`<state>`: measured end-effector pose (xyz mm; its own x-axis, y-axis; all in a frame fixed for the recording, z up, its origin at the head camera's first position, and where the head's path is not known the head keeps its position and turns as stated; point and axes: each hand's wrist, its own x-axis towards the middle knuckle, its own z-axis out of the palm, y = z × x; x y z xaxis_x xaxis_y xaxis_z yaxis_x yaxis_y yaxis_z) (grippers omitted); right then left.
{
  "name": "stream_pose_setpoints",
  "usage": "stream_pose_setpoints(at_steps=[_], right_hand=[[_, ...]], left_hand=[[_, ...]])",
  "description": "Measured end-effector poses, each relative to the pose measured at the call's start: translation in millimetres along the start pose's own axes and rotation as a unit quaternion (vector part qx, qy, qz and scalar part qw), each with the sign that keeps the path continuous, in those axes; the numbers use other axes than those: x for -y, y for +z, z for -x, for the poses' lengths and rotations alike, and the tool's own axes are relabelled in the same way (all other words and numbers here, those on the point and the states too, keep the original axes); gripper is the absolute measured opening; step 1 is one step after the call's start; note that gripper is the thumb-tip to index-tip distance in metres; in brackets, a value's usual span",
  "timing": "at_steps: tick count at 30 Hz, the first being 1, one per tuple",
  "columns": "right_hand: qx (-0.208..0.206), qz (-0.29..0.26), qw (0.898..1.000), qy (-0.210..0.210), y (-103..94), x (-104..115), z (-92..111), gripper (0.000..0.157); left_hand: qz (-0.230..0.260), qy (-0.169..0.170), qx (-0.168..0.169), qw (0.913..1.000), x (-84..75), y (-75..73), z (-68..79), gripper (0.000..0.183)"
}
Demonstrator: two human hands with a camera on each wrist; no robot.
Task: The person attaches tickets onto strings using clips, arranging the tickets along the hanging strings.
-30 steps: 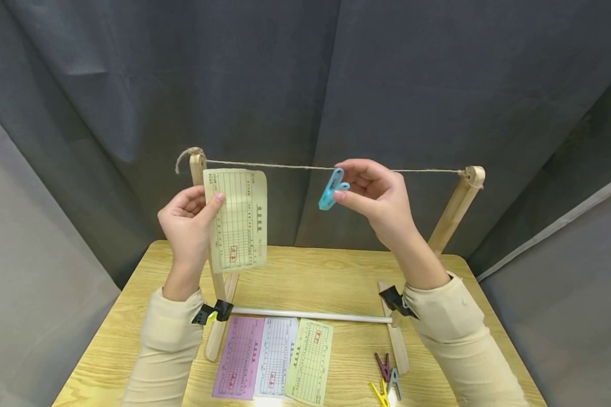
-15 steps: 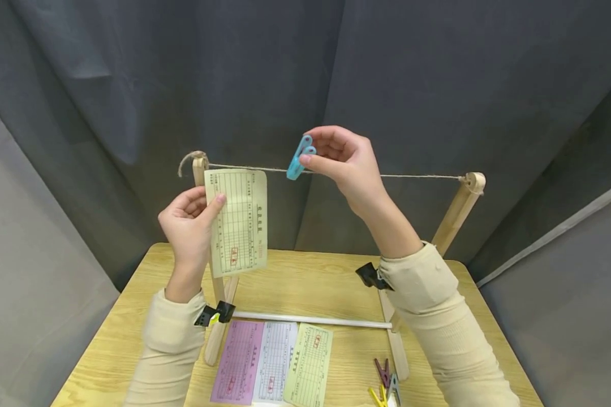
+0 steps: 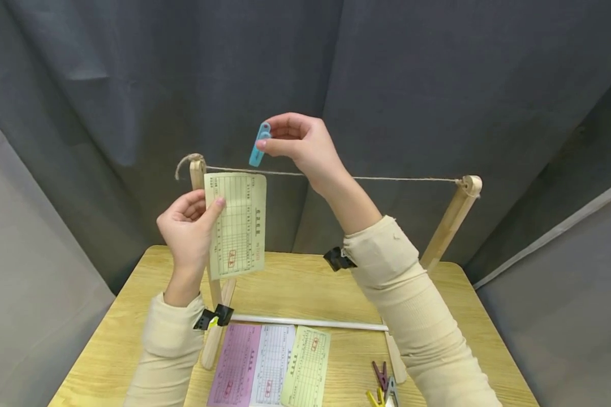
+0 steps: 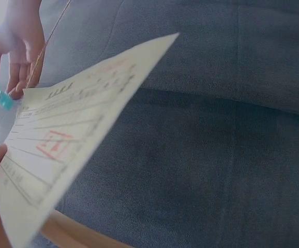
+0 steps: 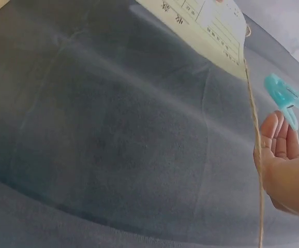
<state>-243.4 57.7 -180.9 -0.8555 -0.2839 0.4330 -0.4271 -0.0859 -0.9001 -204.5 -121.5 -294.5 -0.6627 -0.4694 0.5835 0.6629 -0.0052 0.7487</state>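
Note:
In the head view my left hand (image 3: 185, 229) pinches the left edge of a pale yellow printed form (image 3: 238, 226) between thumb and fingers. The form hangs upright, its top edge just at the twine (image 3: 397, 179). Above the twine, my right hand (image 3: 308, 147) grips a light blue clothespin (image 3: 259, 146) by its handles, nose pointing down toward the form's top right corner. The right wrist view shows the clothespin (image 5: 280, 92) beside the twine, apart from the form (image 5: 211, 33). A red stamp marks the form (image 4: 56, 144) in the left wrist view.
Wooden posts (image 3: 450, 226) hold the twine, and a white rod (image 3: 310, 323) joins their feet. On the table (image 3: 295, 282) lie a purple form (image 3: 234, 364), a white form (image 3: 272, 364) and another yellow form (image 3: 306, 367). Maroon (image 3: 380, 374), grey (image 3: 391, 390) and yellow clothespins (image 3: 374, 398) lie at right.
My right hand has carried the blue clothespin leftward and up, from the middle of the twine to above the form's top right corner. My left hand and its form have stayed nearly still.

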Motion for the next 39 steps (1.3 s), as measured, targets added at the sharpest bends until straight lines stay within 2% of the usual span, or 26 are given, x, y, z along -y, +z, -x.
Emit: stream_pose_setpoints(at_steps=[7, 18, 26, 33, 39], right_hand=[[-0.015, 0.026, 0.999, 0.019, 13.4, -0.9, -13.3, 0.01], [-0.045, 0.034, 0.998, 0.042, 28.4, -3.2, -23.7, 0.013], [-0.022, 0.067, 0.996, 0.062, 34.9, -6.5, -26.2, 0.013], [-0.013, 0.093, 0.993, 0.07, 40.3, -9.9, -25.3, 0.014], [-0.004, 0.126, 0.99, 0.07, 43.3, -9.6, -25.6, 0.013]], left_hand=[[-0.003, 0.004, 0.0, 1.0, 0.1, -1.7, -0.4, 0.023], [-0.01, 0.019, 0.002, 0.9998, 1.3, -2.2, -2.9, 0.02], [-0.019, 0.04, 0.002, 0.999, 3.2, -4.1, -4.9, 0.019], [-0.014, 0.029, -0.004, 0.9995, 0.7, -4.7, -4.8, 0.021], [-0.033, 0.029, 0.0, 0.999, -0.8, -4.0, -6.0, 0.023]])
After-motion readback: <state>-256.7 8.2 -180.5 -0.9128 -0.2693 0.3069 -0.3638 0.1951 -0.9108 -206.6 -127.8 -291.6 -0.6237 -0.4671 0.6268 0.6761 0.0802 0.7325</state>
